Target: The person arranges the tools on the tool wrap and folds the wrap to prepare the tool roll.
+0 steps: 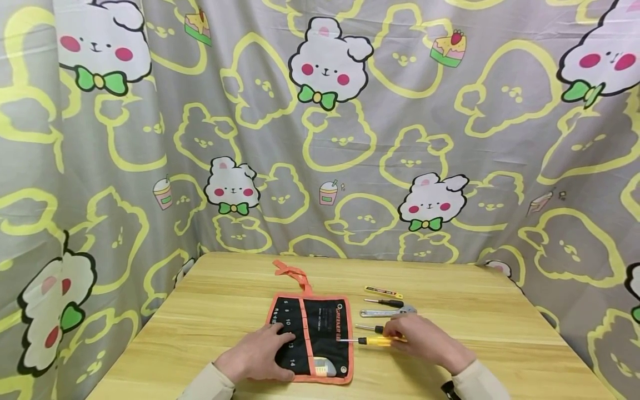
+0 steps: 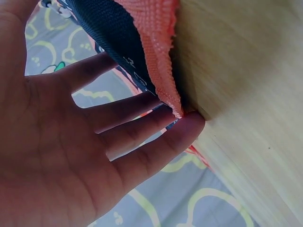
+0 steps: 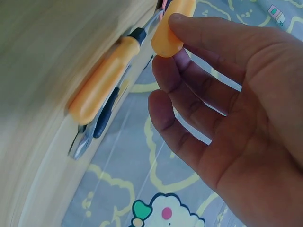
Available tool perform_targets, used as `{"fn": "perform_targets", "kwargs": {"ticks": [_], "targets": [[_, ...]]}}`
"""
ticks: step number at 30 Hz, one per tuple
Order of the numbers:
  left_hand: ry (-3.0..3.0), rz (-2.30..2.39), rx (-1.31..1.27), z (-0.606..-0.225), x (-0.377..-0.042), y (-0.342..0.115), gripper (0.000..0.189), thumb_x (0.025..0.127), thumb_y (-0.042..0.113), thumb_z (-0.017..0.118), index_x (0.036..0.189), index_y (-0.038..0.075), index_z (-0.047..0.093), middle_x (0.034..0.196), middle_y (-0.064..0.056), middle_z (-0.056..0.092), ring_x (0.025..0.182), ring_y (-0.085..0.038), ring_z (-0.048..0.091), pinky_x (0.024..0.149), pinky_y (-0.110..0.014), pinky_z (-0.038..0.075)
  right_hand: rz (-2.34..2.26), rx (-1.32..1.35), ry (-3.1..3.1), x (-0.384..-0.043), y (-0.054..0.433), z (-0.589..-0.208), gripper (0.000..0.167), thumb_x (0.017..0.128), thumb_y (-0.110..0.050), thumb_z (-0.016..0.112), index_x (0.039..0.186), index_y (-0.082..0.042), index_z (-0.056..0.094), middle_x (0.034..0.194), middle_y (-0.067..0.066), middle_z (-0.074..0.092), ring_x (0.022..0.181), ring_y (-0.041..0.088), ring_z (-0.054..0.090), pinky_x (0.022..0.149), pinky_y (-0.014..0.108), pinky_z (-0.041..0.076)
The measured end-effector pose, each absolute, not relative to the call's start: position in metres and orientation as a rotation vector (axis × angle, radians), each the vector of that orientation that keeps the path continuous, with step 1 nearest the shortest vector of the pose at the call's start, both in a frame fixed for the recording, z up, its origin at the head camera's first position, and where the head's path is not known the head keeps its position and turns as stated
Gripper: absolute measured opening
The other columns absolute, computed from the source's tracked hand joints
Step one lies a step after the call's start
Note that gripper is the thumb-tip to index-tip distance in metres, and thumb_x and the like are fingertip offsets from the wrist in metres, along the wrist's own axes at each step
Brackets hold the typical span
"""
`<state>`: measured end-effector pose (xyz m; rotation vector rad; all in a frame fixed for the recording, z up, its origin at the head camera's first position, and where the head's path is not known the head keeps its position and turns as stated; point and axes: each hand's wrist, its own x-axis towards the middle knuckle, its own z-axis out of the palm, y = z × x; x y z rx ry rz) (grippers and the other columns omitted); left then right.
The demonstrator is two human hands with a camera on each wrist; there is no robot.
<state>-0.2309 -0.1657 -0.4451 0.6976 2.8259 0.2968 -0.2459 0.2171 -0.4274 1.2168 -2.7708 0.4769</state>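
A black tool pouch (image 1: 320, 316) with orange trim and printed numbers lies spread on the table. My left hand (image 1: 260, 350) rests on its left part; the left wrist view has the straight fingers (image 2: 137, 161) along the orange edge (image 2: 161, 71). A grey-and-yellow tool (image 1: 324, 366) sits in a lower pocket. My right hand (image 1: 427, 340) pinches the yellow handle of a screwdriver (image 1: 376, 341), its shaft pointing left over the pouch's right edge. Beside it lies another screwdriver (image 3: 106, 78), whose orange-yellow handle is hidden behind the hand in the head view.
Beyond the right hand lie an adjustable wrench (image 1: 382, 313), a small black-handled screwdriver (image 1: 390, 303) and a flat yellow item (image 1: 384, 291). An orange strap (image 1: 294, 272) trails from the pouch's far edge. Patterned curtains (image 1: 340, 139) surround the wooden table (image 1: 210, 311).
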Motion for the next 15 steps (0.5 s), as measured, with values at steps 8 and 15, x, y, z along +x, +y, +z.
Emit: {"fn": "perform_targets", "kwargs": {"ticks": [8, 15], "targets": [[2.819, 0.294, 0.678, -0.445, -0.231, -0.166, 0.075, 0.078, 0.062, 0.079, 0.139, 0.021, 0.064, 0.147, -0.018, 0.053, 0.133, -0.041, 0.053, 0.103, -0.061, 0.047, 0.463, 1.216, -2.799, -0.248, 0.202, -0.427, 0.017, 0.089, -0.006, 0.078, 0.091, -0.022, 0.073, 0.090, -0.015, 0.064, 0.076, -0.002, 0.051, 0.065, 0.022, 0.046], [2.820, 0.286, 0.672, -0.445, -0.232, -0.165, 0.076, 0.078, 0.063, 0.079, 0.139, 0.021, 0.064, 0.147, -0.018, 0.053, 0.133, -0.041, 0.053, 0.104, -0.061, 0.047, 0.455, 1.226, -2.800, -0.248, 0.193, -0.429, 0.014, 0.088, -0.006, 0.079, 0.094, -0.018, 0.076, 0.093, -0.011, 0.069, 0.080, -0.003, 0.057, 0.069, 0.023, 0.052]]}}
